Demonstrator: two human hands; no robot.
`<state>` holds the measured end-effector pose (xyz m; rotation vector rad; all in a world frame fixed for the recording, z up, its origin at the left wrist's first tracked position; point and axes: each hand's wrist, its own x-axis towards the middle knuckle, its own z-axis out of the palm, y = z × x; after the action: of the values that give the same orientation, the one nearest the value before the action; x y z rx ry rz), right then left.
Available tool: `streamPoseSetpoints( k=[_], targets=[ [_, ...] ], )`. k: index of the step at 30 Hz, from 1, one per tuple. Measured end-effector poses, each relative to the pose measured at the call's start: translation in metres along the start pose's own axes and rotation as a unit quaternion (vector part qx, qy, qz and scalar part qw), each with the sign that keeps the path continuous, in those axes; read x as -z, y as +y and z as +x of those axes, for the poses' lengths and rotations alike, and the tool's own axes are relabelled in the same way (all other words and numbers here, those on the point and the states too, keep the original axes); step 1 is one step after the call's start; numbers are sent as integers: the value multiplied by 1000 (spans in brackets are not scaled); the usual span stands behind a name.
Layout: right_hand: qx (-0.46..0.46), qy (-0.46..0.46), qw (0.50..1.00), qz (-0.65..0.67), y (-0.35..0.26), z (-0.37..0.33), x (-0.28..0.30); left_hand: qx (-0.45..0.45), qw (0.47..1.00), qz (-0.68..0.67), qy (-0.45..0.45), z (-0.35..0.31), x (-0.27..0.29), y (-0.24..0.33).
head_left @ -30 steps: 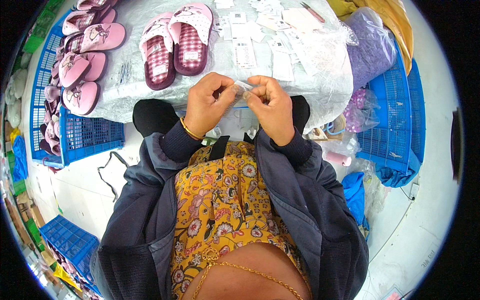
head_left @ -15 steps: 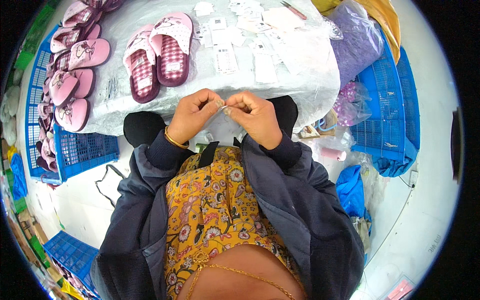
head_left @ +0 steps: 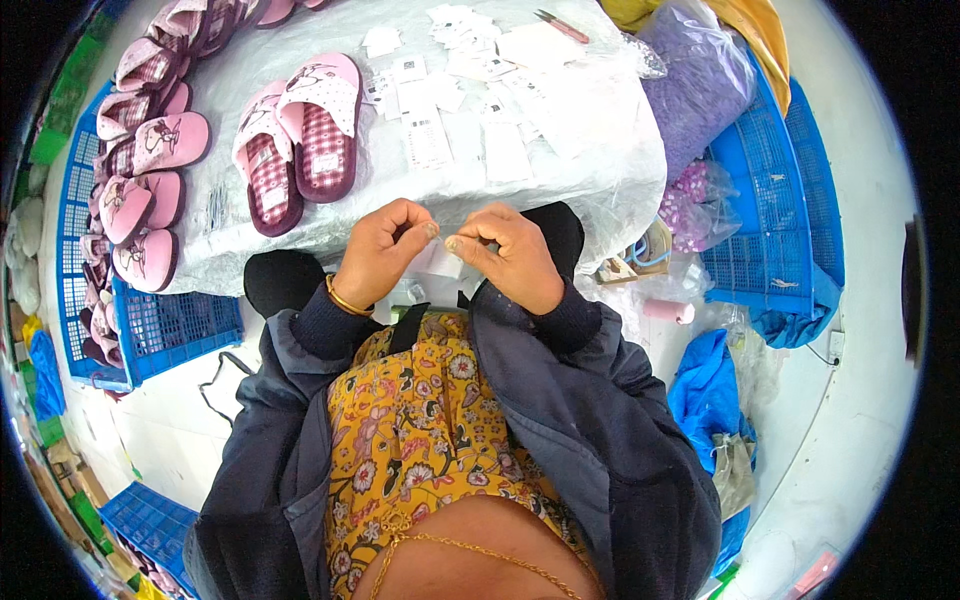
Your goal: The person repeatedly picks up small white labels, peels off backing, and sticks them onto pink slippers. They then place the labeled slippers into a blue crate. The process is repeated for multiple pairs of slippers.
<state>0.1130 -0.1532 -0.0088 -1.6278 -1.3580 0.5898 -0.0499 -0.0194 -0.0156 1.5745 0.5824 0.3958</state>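
Over my lap, just off the table's near edge, my left hand point(head_left: 385, 252) and my right hand point(head_left: 512, 258) face each other. Both are closed, thumb pressed to curled forefinger, with a small gap between the fingertips. A small white tag point(head_left: 440, 263) shows below and between the fingers. Whatever fine piece the fingertips pinch is too thin to make out. Beyond my left hand, a pair of pink slippers point(head_left: 325, 150) with checked insoles lies on the table. White paper tags and cards point(head_left: 427, 138) are spread farther back, in front of my right hand.
Clear plastic sheeting covers the table point(head_left: 400, 190). More pink slippers point(head_left: 145, 255) are lined up along its left side, above a blue crate point(head_left: 180, 325). Red-handled tweezers point(head_left: 562, 27) lie at the back. On the right are a purple bag point(head_left: 695, 85) and blue crates point(head_left: 765, 215).
My fingertips, touching around a thin loop before, are now slightly apart. The white tag shows more clearly below them. The view has shifted a little, so the table things sit differently in the picture.
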Motion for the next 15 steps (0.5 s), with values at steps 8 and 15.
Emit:
streamPoseSetpoints(
  k=[8, 15],
  targets=[
    [-114, 61, 978, 165, 7, -5, 7, -32, 998, 59, 1, 35, -21, 13],
    [-119, 134, 968, 175, 24, -10, 13, -140, 917, 360, 98, 134, -34, 7]
  ],
)
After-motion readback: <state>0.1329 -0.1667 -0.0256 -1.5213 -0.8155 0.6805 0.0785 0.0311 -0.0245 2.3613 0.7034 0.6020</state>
